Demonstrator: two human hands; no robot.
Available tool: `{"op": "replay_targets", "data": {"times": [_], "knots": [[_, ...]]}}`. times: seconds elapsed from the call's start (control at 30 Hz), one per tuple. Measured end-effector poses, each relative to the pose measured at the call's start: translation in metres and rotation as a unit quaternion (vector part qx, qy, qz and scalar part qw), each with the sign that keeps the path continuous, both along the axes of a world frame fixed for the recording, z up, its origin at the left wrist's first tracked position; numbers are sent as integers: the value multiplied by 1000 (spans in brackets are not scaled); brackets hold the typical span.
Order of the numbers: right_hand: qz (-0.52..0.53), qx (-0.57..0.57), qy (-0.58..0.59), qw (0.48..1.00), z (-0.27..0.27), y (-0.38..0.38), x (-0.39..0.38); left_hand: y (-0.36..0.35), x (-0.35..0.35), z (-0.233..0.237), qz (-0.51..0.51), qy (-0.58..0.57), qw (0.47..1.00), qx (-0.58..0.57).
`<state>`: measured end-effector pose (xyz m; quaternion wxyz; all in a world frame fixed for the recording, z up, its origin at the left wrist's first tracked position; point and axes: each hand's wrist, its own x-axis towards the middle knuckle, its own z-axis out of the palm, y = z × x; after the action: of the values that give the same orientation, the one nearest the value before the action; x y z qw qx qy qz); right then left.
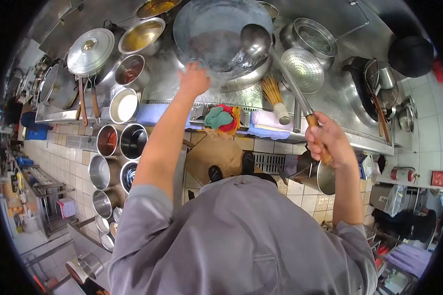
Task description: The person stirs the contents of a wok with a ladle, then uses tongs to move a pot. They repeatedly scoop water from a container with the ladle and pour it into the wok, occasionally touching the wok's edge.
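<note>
A large steaming wok [197,29] sits at the top centre, with dark liquid or food low inside it. My right hand [326,137] is closed round the wooden handle of a long metal ladle [255,41], whose bowl is over the wok. At the wok's lower left rim is my left hand [194,79], fingers spread, holding nothing; whether it touches the rim I cannot tell. Below the wok, red and green cloths [220,119] lie at the counter's front edge. A bamboo brush [275,98] rests between the wok and a perforated strainer [302,70].
Metal bowls, a white-filled pot [124,105] and a lidded pan [90,52] stand left of the wok. Several pots [103,171] are below the counter on the left. A water-filled pot [315,39] and another wok [354,93] with utensils are on the right.
</note>
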<state>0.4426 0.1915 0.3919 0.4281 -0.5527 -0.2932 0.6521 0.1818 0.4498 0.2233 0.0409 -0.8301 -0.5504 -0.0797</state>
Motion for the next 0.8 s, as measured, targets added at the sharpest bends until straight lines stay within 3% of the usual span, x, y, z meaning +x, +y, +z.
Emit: {"op": "replay_targets", "data": {"times": [0.03, 0.1, 0.17, 0.2, 0.23, 0.27, 0.3, 0.33, 0.37, 0.4, 0.53, 0.6, 0.63, 0.7, 0.73, 0.77, 0.8], "knots": [[5, -1, 3, 1000, -15, 1, 3, -10, -20, -4, 4, -71, 997, 19], [-46, 90, -118, 988, -50, 5, 15, -38, -62, -22, 0, -221, 975, 19], [-101, 83, -145, 981, -87, 18, 35, -94, -100, -60, 41, -265, 962, -56], [-106, 75, -229, 965, -97, 23, 47, -131, -113, -81, 115, -336, 919, -170], [-111, 71, -314, 940, -98, 31, 56, -173, -122, -95, 155, -318, 910, -217], [-143, 68, -281, 946, -91, 37, 63, -222, -130, -118, 200, -373, 866, -266], [-151, 70, -290, 942, -88, 45, 71, -274, -150, -167, 232, -259, 888, -300], [-173, 71, -314, 931, -88, 56, 82, -328, -172, -217, 186, -129, 908, -352], [-192, 71, -337, 919, -89, 69, 95, -370, -184, -243, 193, -120, 889, -398], [-184, 104, -413, 886, -96, 86, 118, -402, -186, -250, 223, -136, 862, -435], [-194, 204, -717, 638, -114, 174, 195, -476, -188, -243, 330, -226, 770, -497], [-191, 101, -709, 671, -131, 228, 230, -485, -186, -235, 369, -288, 738, -486], [-174, 19, -647, 742, -131, 250, 236, -486, -184, -232, 387, -320, 721, -477], [-140, -62, -395, 906, -156, 297, 269, -483, -178, -225, 425, -403, 670, -457], [-206, -83, -134, 966, -153, 309, 278, -478, -175, -221, 444, -453, 634, -444], [-257, -101, 135, 952, -143, 315, 281, -470, -173, -216, 460, -503, 593, -428], [-306, -34, 340, 889, -132, 311, 287, -460, -171, -212, 473, -546, 556, -412]]}}
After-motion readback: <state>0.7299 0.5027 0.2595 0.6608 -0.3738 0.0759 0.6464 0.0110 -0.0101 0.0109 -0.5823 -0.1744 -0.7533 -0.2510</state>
